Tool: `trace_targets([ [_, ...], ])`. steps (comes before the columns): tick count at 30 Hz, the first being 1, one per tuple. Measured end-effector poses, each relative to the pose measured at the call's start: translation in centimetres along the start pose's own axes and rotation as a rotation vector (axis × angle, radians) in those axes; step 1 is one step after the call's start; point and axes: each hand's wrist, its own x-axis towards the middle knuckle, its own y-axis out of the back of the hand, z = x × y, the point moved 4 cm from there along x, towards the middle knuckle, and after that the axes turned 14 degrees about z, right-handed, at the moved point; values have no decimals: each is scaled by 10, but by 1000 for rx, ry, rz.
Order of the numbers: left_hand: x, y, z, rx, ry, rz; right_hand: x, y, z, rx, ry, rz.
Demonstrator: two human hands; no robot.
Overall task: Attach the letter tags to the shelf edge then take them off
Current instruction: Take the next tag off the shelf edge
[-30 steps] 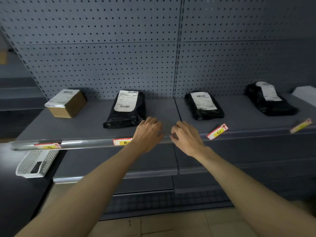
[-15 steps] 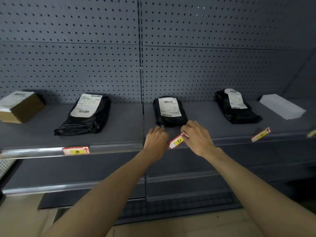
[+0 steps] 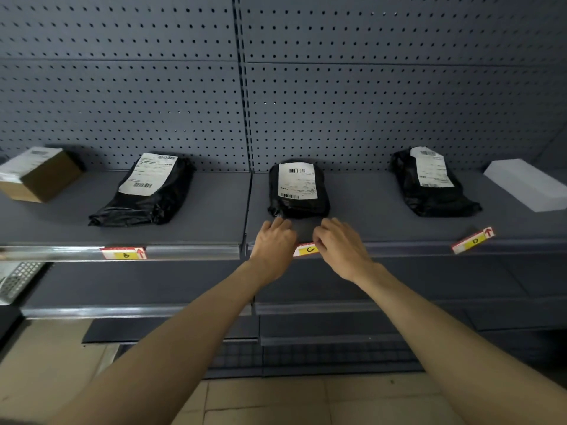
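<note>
The yellow and red tag lettered C (image 3: 307, 249) lies level along the shelf edge rail (image 3: 190, 251), just below the middle black parcel. My left hand (image 3: 273, 243) pinches its left end and my right hand (image 3: 340, 245) pinches its right end. The tag lettered B (image 3: 123, 253) sits flat in the clear rail to the left. The tag lettered D (image 3: 472, 240) rests tilted on the shelf edge at the right, one end raised.
On the grey shelf (image 3: 214, 210) lie a cardboard box (image 3: 40, 174), three black parcels with white labels (image 3: 147, 191) (image 3: 297, 190) (image 3: 432, 182) and a white box (image 3: 527, 184). A white basket (image 3: 15, 279) shows at the lower left. Pegboard forms the back wall.
The view shifted right along the shelf. My hands moved from the rail between B and C onto the C tag, which went from tilted to level on the shelf edge.
</note>
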Motion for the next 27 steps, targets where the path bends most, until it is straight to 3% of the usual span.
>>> trace_targets([
  [11, -6, -1, 0, 34, -7, -27, -9, -14, -1, 4, 3, -4],
  [16, 3, 12, 4, -87, 38, 1, -7, 4, 15, 40, 10, 23],
  [27, 66, 21, 104, -131, 3, 57, -44, 80, 154, -78, -92, 42],
])
